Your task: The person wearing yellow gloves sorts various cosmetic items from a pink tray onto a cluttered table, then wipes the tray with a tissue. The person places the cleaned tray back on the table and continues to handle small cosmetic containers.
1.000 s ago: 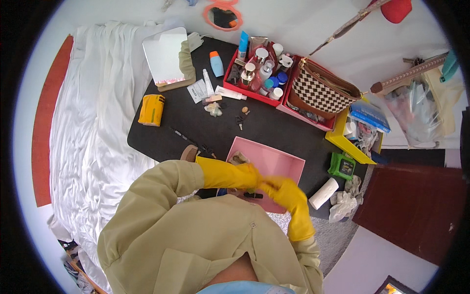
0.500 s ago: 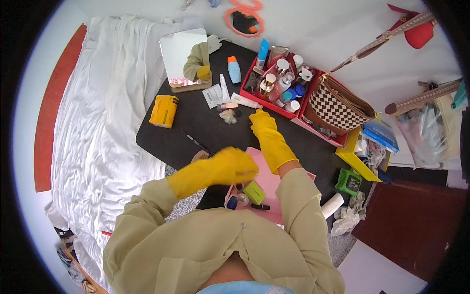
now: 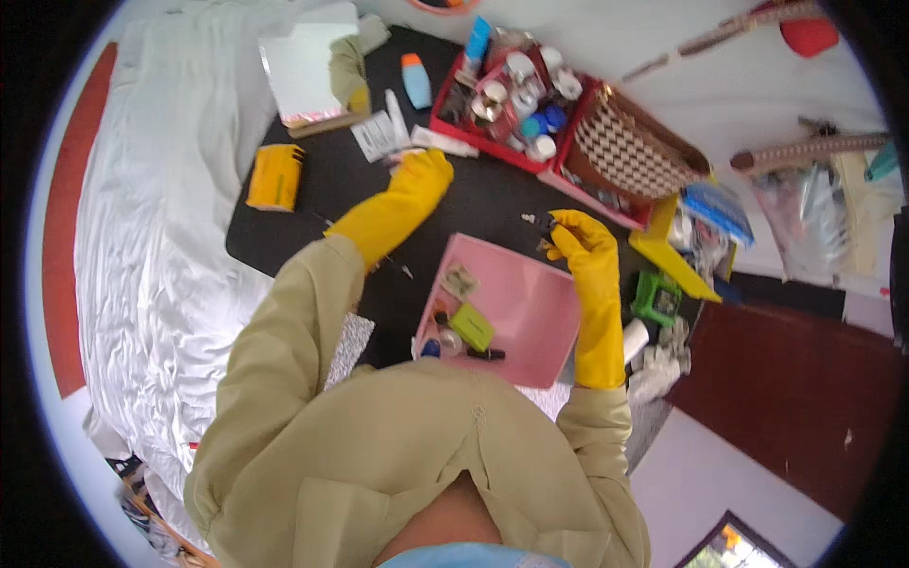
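Note:
Both my hands wear yellow rubber gloves. My left hand [image 3: 412,189] reaches over the dark table, its fingers bent down at the small pinkish items beside a white tube [image 3: 444,142]. Its fingertips are partly hidden. My right hand [image 3: 584,248] pinches a small dark thing with shiny metal parts [image 3: 540,221] above the far right rim of a pink bin [image 3: 535,308]. Inside the bin's left side lie a folded paper piece [image 3: 460,282], a green box [image 3: 472,327], a dark tube [image 3: 486,354] and a clear bottle [image 3: 449,341].
Behind stands a red box [image 3: 497,144] packed with bottles; a checkered bag [image 3: 630,142] sits beside it. A yellow box [image 3: 677,256] is at right. A mirror [image 3: 303,76], a light-blue bottle [image 3: 415,81], an orange pack [image 3: 276,177] and a pen [image 3: 400,266] lie leftward.
My left hand has moved from above the pink bin to the small items on the table. My right hand has shifted right, bringing the small dark thing into sight. The view has shifted too.

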Motion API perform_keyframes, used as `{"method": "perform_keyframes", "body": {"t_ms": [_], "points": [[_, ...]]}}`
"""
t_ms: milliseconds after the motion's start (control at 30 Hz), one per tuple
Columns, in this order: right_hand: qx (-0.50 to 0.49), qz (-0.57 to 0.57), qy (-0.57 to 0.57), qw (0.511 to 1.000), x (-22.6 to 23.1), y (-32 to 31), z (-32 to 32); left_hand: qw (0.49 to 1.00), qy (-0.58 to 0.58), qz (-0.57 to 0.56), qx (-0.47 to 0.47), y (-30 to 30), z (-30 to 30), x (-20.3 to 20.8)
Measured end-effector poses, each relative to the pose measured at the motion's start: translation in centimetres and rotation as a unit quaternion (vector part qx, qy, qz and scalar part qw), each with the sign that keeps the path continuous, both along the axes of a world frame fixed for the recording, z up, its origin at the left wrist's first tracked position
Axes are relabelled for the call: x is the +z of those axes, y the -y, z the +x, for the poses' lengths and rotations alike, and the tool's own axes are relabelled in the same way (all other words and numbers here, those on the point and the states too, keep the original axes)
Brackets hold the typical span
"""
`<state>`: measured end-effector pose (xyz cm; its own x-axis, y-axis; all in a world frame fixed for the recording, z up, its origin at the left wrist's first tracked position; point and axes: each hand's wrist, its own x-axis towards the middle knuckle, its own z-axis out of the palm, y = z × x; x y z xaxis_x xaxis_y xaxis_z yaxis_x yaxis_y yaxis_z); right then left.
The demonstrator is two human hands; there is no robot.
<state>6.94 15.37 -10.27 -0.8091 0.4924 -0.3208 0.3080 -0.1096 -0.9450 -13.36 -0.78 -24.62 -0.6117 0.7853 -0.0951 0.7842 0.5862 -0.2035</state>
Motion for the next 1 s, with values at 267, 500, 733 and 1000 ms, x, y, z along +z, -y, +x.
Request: {"method": "perform_keyframes", "body": {"t_ms": [267, 500, 733, 1000], "points": [[0.078, 0.065, 0.146, 0.984, -3.5, 3.9, 13.0, 0.99, 0.144, -0.008, 0.006, -0.8, -1.2, 0.7], [0.359, 0.334, 0.336, 0.804, -6.2, 6.8, 13.6, 0.996, 0.082, -0.018, 0.009, -1.5, -2.0, 1.0], [0.271, 0.336, 0.275, 0.859, -6.1, 7.3, 13.3, 0.989, 0.113, -0.028, 0.09, -2.6, -2.7, -1.9], [0.347, 0.349, 0.273, 0.827, -9.5, 9.8, 7.8, 0.999, 0.017, 0.008, 0.045, -3.6, -1.4, -4.8]]}}
